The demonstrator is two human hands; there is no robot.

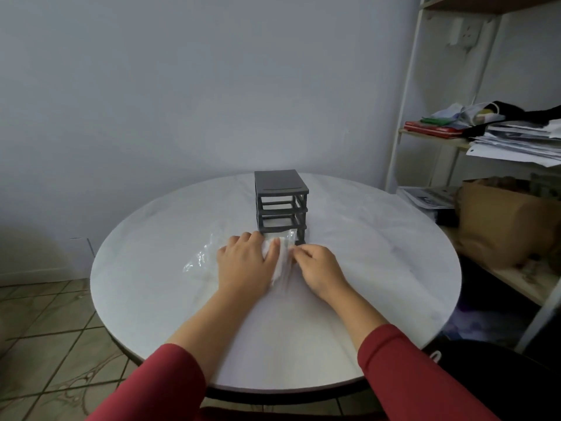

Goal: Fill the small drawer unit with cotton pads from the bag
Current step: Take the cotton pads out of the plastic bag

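One grey drawer unit (280, 202) stands far-centre on the round worktop (379, 268). Just on its near side lies one clear bag (200, 259) of cotton pads (280, 267), too bunched to count. The left hand (246, 262) grips the bag and the right hand (318, 268) pinches it.

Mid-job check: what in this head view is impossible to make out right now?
1. Head view: mouth of the bag, open or sealed, is covered by the left hand and right hand.
2. Head view: number of cotton pads, bunched in crumpled film between the hands.
3. Head view: lowest level of the drawer unit, behind the bag.
4. Head view: right hand's grip, on film or pad; its curled fingers hide it.
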